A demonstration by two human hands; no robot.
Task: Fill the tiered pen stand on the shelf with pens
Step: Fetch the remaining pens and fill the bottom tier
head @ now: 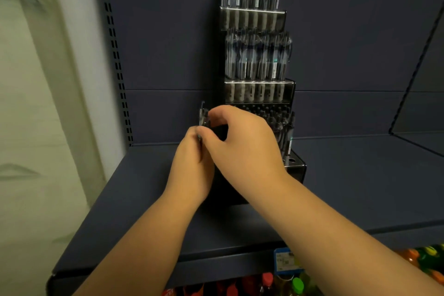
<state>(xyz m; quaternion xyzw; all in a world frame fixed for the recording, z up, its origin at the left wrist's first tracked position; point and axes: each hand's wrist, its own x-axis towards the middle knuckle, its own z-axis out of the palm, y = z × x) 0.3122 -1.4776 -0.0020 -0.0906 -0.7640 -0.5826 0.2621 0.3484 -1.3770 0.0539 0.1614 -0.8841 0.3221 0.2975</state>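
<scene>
A tall tiered pen stand (259, 89) stands on the dark blue shelf (149, 199) against the back panel. Its top two tiers hold rows of black pens with green bands. A few pens (288, 132) stand at the right of the lowest tier, whose rest shows bare holes. My left hand (192, 166) grips a bunch of pens (204, 115) just left of the stand, their tops poking up. My right hand (240, 142) reaches across and pinches one pen from that bunch. The image is motion-blurred.
A perforated upright (115, 55) borders the shelf on the left beside a pale wall. A glass divider (418, 79) stands at the right. Below the shelf edge are a price tag (286, 262) and coloured bottle caps (298, 283).
</scene>
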